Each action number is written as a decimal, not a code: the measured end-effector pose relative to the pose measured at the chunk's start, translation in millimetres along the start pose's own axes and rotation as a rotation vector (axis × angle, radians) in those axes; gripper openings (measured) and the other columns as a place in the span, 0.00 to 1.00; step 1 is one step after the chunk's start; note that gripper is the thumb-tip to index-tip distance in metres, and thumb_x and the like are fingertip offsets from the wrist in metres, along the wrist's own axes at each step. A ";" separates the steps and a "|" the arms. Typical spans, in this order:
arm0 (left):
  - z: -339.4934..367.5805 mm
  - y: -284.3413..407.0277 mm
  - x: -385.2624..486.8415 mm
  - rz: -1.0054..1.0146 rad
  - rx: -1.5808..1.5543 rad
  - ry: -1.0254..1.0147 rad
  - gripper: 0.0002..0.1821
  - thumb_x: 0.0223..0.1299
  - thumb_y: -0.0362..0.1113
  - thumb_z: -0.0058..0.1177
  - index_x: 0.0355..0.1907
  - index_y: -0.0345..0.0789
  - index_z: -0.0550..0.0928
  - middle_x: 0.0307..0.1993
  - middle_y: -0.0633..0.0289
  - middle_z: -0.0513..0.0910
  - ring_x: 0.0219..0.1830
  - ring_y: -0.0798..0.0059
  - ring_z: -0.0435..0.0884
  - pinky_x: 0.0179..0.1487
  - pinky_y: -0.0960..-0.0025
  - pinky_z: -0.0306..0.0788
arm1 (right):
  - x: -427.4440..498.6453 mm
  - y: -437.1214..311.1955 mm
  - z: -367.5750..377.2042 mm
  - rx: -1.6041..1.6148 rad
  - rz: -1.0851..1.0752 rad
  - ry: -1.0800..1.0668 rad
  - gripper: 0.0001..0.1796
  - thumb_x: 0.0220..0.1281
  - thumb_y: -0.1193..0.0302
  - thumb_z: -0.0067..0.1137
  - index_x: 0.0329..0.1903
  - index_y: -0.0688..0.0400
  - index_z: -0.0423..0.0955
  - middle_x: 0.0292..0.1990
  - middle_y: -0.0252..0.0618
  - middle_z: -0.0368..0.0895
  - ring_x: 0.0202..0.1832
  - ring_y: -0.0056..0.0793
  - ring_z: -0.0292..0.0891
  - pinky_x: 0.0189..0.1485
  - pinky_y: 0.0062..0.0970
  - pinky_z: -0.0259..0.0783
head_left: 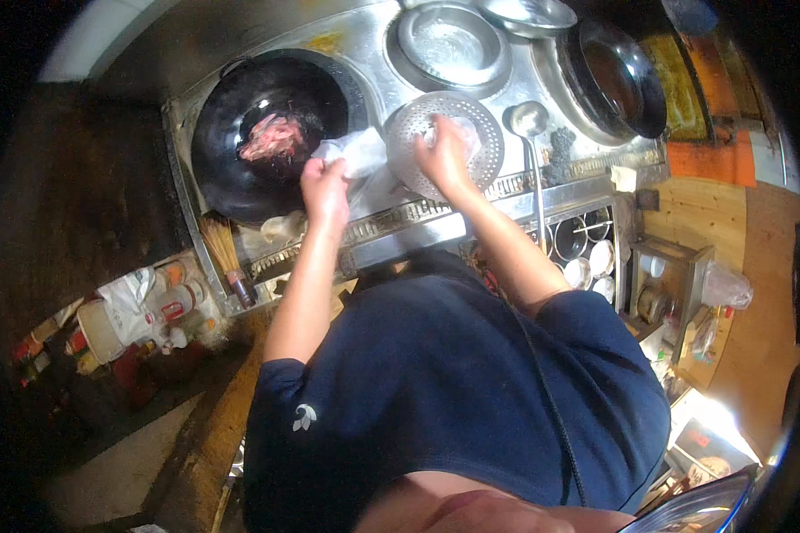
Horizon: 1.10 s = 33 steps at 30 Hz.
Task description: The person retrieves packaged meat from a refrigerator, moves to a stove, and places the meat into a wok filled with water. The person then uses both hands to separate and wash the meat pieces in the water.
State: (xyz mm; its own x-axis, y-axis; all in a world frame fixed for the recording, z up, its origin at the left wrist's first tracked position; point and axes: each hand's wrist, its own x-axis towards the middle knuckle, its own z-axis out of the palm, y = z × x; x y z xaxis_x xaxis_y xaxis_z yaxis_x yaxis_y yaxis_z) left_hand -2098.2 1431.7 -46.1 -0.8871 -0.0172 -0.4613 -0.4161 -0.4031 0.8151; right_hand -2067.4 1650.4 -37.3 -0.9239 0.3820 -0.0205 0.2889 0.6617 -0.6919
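Thin slices of raw pinkish meat [273,138] lie in the bottom of a large black wok [223,176]. My left hand [327,183], beside the wok's right rim, has its fingers closed on a white, partly see-through plastic bag [360,152]. To its right, my right hand [445,156] is over a round perforated metal strainer [410,174]. Some clear, crumpled plastic [470,133] shows at that hand's fingers; whether they grip it is unclear. A metal ladle [529,120] rests right of the strainer, its long handle pointing towards me.
Behind the strainer sits a metal basin [450,46], with another dark wok [613,80] at the back right. A bamboo brush [223,250] stands near the stove's left corner. Seasoning containers [577,273] are at the front right, bottles and bags [173,303] at the left.
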 end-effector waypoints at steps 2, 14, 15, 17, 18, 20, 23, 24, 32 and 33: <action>11.6 -31.9 -12.8 0.034 0.173 0.007 0.13 0.60 0.21 0.57 0.47 0.32 0.76 0.43 0.58 0.84 0.40 0.76 0.82 0.42 0.71 0.76 | 5.6 60.4 -4.0 -0.243 0.289 -0.053 0.61 0.56 0.49 0.77 0.79 0.72 0.51 0.69 0.74 0.68 0.72 0.69 0.66 0.77 0.52 0.63; 114.1 -76.3 5.1 0.341 1.236 -0.203 0.30 0.66 0.35 0.59 0.69 0.27 0.74 0.64 0.38 0.79 0.69 0.47 0.77 0.74 0.56 0.68 | 45.0 158.2 8.5 0.359 0.610 -0.095 0.51 0.48 0.67 0.76 0.74 0.71 0.60 0.57 0.61 0.80 0.60 0.50 0.81 0.59 0.40 0.81; 119.8 -74.6 6.1 0.398 1.253 -0.195 0.29 0.65 0.35 0.59 0.67 0.26 0.76 0.64 0.37 0.79 0.70 0.46 0.75 0.74 0.55 0.68 | 42.8 158.2 -0.2 0.359 0.481 -0.004 0.48 0.50 0.70 0.74 0.73 0.71 0.62 0.52 0.58 0.84 0.57 0.46 0.84 0.55 0.38 0.83; 137.6 -71.1 11.0 0.631 1.193 -0.368 0.28 0.66 0.39 0.63 0.67 0.32 0.79 0.62 0.45 0.80 0.66 0.45 0.77 0.72 0.55 0.70 | 28.6 157.7 -22.5 0.379 0.301 0.131 0.48 0.50 0.71 0.73 0.74 0.70 0.61 0.51 0.56 0.85 0.56 0.44 0.84 0.57 0.37 0.82; 149.7 -71.2 11.0 0.730 1.222 -0.432 0.28 0.65 0.38 0.65 0.67 0.35 0.80 0.60 0.45 0.81 0.65 0.46 0.79 0.70 0.55 0.72 | 21.9 156.8 -34.7 0.357 0.170 0.175 0.48 0.51 0.72 0.72 0.75 0.70 0.61 0.51 0.54 0.86 0.56 0.43 0.84 0.58 0.36 0.81; 170.3 -67.6 7.2 0.757 1.235 -0.523 0.27 0.64 0.38 0.67 0.66 0.39 0.82 0.55 0.47 0.82 0.61 0.49 0.81 0.66 0.56 0.75 | 17.8 155.8 -60.8 0.414 0.006 0.227 0.47 0.52 0.73 0.72 0.76 0.69 0.63 0.51 0.53 0.87 0.55 0.41 0.84 0.60 0.35 0.80; 192.2 -59.6 -0.7 0.649 1.231 -0.588 0.25 0.63 0.36 0.68 0.64 0.42 0.84 0.49 0.50 0.83 0.56 0.51 0.84 0.60 0.57 0.77 | 20.9 155.0 -92.8 0.403 -0.061 0.121 0.45 0.55 0.71 0.73 0.75 0.70 0.67 0.55 0.51 0.87 0.54 0.38 0.84 0.61 0.34 0.79; 194.8 -55.9 -2.8 0.691 1.259 -0.601 0.23 0.63 0.35 0.67 0.63 0.43 0.85 0.47 0.51 0.83 0.54 0.52 0.84 0.58 0.56 0.78 | 20.9 153.9 -100.4 0.378 -0.025 0.071 0.46 0.55 0.67 0.74 0.76 0.67 0.67 0.57 0.52 0.86 0.57 0.38 0.83 0.63 0.34 0.77; 184.2 -37.3 -25.2 0.835 1.351 -0.559 0.12 0.69 0.29 0.58 0.52 0.36 0.85 0.46 0.50 0.85 0.50 0.52 0.87 0.54 0.57 0.81 | 8.4 123.2 -112.1 0.228 0.152 -0.128 0.37 0.65 0.60 0.73 0.73 0.61 0.74 0.56 0.43 0.88 0.55 0.30 0.84 0.59 0.31 0.79; 182.3 -31.9 -29.6 0.708 1.239 -0.558 0.11 0.70 0.29 0.57 0.53 0.35 0.85 0.47 0.50 0.86 0.50 0.54 0.87 0.55 0.58 0.80 | 8.5 119.6 -109.1 0.373 0.224 -0.173 0.35 0.67 0.60 0.72 0.72 0.61 0.75 0.56 0.43 0.88 0.55 0.29 0.84 0.59 0.31 0.79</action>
State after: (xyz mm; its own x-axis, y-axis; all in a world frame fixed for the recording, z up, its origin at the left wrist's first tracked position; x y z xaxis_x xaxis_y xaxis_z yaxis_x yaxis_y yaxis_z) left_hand -2095.2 1611.9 5.5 -0.8111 0.5778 0.0910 0.4619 0.5373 0.7057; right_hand -2013.3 1803.2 -41.5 -0.8864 0.3548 -0.2972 0.4055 0.2858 -0.8683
